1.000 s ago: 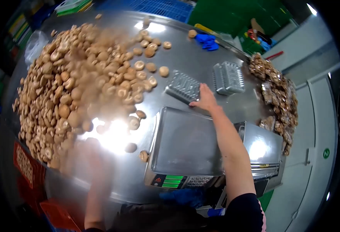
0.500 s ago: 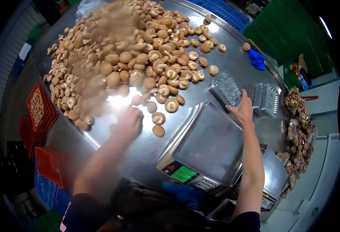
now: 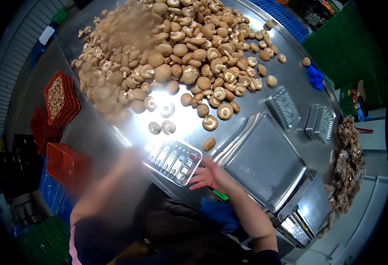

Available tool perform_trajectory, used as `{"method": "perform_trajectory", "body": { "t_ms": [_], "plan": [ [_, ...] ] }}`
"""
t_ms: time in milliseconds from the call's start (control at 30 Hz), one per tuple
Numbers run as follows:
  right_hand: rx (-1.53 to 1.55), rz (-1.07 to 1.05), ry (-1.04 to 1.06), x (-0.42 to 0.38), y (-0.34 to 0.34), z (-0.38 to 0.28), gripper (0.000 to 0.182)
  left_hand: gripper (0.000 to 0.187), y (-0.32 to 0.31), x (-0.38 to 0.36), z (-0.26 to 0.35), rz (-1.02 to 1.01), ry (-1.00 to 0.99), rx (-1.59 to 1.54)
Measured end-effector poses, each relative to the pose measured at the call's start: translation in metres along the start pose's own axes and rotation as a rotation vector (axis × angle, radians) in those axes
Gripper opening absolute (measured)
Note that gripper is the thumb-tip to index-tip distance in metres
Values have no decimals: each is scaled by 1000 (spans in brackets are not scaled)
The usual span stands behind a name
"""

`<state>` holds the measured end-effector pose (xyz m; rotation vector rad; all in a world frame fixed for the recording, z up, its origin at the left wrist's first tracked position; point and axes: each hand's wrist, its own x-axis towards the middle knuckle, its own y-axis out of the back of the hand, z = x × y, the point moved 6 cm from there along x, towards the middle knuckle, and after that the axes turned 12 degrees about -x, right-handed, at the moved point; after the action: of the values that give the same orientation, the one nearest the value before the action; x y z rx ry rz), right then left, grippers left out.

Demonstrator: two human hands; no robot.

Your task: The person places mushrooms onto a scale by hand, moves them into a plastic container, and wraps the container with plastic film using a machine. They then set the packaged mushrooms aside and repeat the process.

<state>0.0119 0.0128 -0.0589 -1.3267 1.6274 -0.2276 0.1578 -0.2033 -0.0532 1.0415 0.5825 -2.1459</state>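
A clear plastic tray [image 3: 172, 160] lies tilted in view near the table's front edge, between my two hands. My right hand [image 3: 211, 175] is at its right end, fingers stretched out and spread, the fingertips at the tray's rim. At the left end is my left hand [image 3: 134, 160], blurred by haze and glare, so its fingers cannot be made out. Just beyond the tray lie loose mushrooms [image 3: 168, 127], with a large mushroom heap [image 3: 180, 48] behind them. One single mushroom [image 3: 209, 144] sits between the tray and the scale [image 3: 264, 161].
More clear trays [image 3: 283, 108] and a tray stack [image 3: 320, 123] stand beyond the scale. Bagged mushrooms [image 3: 350, 163] are piled at the right edge. Red crates [image 3: 61, 163] stand left of the metal table. A blue glove-like item [image 3: 316, 77] lies at the far edge.
A clear tray is now between my hands, near the front edge. My right hand has come left from the tray stacks. My left hand has drawn back from the mushrooms, and the view has shifted.
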Motion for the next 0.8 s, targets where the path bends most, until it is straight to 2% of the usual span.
{"method": "perform_trajectory", "body": {
  "t_ms": [67,133,200,267,300,367,400,467,533,567,667,733,800],
  "plan": [
    [-332,303,-129,16,-7,28,61,19,13,-6,-45,-45,163,-295],
    [-414,392,-105,41,5,55,58,24,23,2,-78,-91,238,-475],
    [-424,493,-66,64,13,54,56,26,18,14,-62,-46,151,-523],
    [-363,611,-13,92,21,19,52,30,29,63,-50,6,109,-589],
    [-438,676,46,109,29,0,47,29,47,118,-41,-166,-385,-51],
    [-528,816,194,144,43,-40,39,28,41,151,7,-125,-526,-46],
    [-541,893,286,158,49,-62,35,27,13,142,39,77,-167,-580],
    [-577,991,373,193,71,-96,28,26,-4,165,91,-9,-388,-512],
    [-596,1084,454,211,83,-130,18,30,-5,196,113,88,-506,-584],
    [-591,1093,451,218,87,-141,16,36,-2,221,109,85,-525,-569],
    [-564,1078,492,220,86,-153,15,36,-9,224,105,86,-616,-608],
    [-480,1021,550,211,78,-145,18,30,-12,222,90,19,-566,-618],
    [-399,982,586,199,71,-129,22,22,-10,209,79,45,-659,-658]
  ]
}}
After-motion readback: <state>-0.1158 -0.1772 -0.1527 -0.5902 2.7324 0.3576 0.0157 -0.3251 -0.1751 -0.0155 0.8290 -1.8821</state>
